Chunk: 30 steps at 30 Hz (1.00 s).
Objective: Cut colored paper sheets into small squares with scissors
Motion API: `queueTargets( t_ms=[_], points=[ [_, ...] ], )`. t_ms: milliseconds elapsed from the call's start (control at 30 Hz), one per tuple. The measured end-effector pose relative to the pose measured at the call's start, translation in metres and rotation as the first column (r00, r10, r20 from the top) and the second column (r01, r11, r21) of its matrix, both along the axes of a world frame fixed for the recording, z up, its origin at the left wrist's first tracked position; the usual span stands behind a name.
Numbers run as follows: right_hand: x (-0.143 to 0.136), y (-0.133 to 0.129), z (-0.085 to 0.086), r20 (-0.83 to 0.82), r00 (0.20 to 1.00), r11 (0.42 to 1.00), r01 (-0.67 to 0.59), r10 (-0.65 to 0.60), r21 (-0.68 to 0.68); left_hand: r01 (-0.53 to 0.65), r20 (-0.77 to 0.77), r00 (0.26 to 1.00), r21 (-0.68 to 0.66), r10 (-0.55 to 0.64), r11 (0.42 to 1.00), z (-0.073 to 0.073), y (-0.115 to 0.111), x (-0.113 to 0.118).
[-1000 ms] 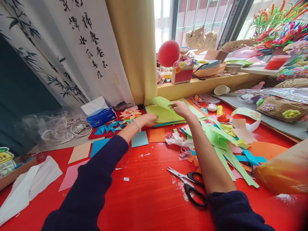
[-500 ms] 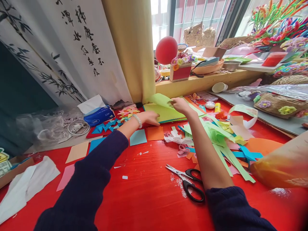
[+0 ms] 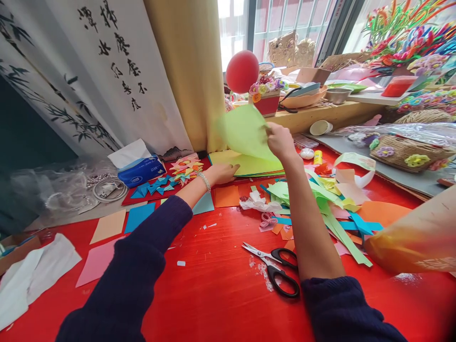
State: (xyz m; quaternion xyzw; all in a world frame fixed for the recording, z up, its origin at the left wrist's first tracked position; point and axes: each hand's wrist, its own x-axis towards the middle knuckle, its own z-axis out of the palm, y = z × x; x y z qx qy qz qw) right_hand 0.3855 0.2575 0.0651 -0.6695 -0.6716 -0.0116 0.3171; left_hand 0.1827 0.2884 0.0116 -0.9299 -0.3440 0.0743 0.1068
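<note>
A light green sheet of paper [image 3: 249, 133] hangs lifted and partly blurred from my right hand [image 3: 281, 141], whose fingers pinch its right edge. Below it lies a stack of coloured paper [image 3: 254, 164], yellow-green on top. My left hand [image 3: 223, 174] rests at the left front corner of that stack with its fingers stretched out. In front of the stack are an orange square [image 3: 228, 196] and a light blue square [image 3: 204, 204], the latter partly behind my left arm. Black-handled scissors [image 3: 272, 266] lie with blades spread near my right forearm.
Green paper strips [image 3: 329, 213] and mixed scraps heap to the right of my right forearm. A blue tissue pack [image 3: 140, 171] and folded paper pieces [image 3: 155, 185] sit at the left. Along the back runs a cluttered sill with a red balloon [image 3: 242, 71]. A printed bag [image 3: 413, 237] juts in at right.
My right hand has risen and pulled the light green sheet up off the stack. My left hand has stayed at the stack's corner. The view has shifted slightly.
</note>
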Motion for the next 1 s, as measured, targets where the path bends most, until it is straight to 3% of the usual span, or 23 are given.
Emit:
queueTargets(
  t_ms=[100,233,333,433,467,500,533,667,800,900,1000],
  points=[
    [-0.002,-0.014,0.016,-0.101,0.978,0.951,0.203,-0.184,0.232,-0.037,0.05,0.998,0.032,0.035,0.999,-0.009,-0.006,0.01],
    [-0.001,-0.036,0.039,-0.261,0.906,0.782,0.421,-0.334,0.459,-0.122,0.105,0.988,0.042,0.117,0.992,-0.018,-0.007,0.032],
    [0.005,-0.055,0.055,-0.331,0.885,0.597,0.466,-0.328,0.653,-0.155,0.138,0.979,0.026,0.15,0.988,-0.01,0.005,0.042],
    [0.011,-0.071,0.068,-0.359,0.902,0.37,0.427,-0.24,0.825,-0.201,0.215,0.959,0.044,0.187,0.979,0.011,0.024,0.04],
    [0.012,-0.075,0.071,-0.346,0.915,0.331,0.398,-0.206,0.855,-0.218,0.247,0.949,0.052,0.199,0.975,0.019,0.03,0.037],
    [0.013,-0.078,0.074,-0.328,0.928,0.334,0.371,-0.178,0.867,-0.234,0.278,0.938,0.06,0.209,0.97,0.028,0.036,0.033],
    [0.013,-0.081,0.076,-0.308,0.937,0.386,0.348,-0.163,0.854,-0.248,0.307,0.927,0.066,0.217,0.966,0.037,0.041,0.028],
    [0.011,-0.085,0.078,-0.231,0.959,0.751,0.273,-0.163,0.601,-0.298,0.388,0.887,0.073,0.248,0.952,0.064,0.055,0.011],
    [0.006,-0.081,0.07,-0.05,0.998,0.953,-0.015,0.031,0.301,-0.326,0.424,0.865,0.067,0.269,0.943,0.081,0.061,0.002],
    [0.003,-0.076,0.064,0.013,0.99,0.988,-0.142,0.143,-0.066,-0.333,0.435,0.856,0.056,0.278,0.941,0.089,0.065,0.0],
    [0.002,-0.08,0.066,0.057,0.978,0.951,-0.182,0.202,-0.248,-0.33,0.449,0.849,0.042,0.277,0.943,0.094,0.067,-0.002]
  ],
)
